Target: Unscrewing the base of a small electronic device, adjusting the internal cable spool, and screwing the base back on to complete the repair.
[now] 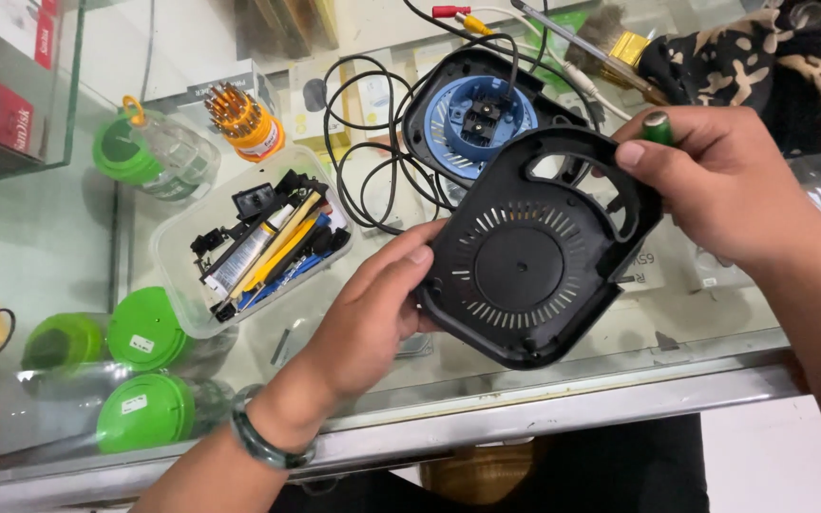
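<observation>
Both my hands hold a black plastic cover (534, 261) with a round slotted vent, tilted above the glass counter. My left hand (372, 313) grips its left edge, thumb on top. My right hand (724, 180) pinches its upper right corner by the cut-out handle, with a green-tipped tool (658, 128) tucked between the fingers. Behind the cover lies the other half of the device (482, 114), a black housing with a blue round fan part and a black cable attached.
A clear plastic box (178, 285) of small tools and tubes sits left of centre. Green-lidded jars (144, 408) lie at the left. An orange screwdriver-bit holder (244, 119) stands behind. Coiled black cable (372, 161) lies on the glass. The metal counter edge (563, 418) runs along the front.
</observation>
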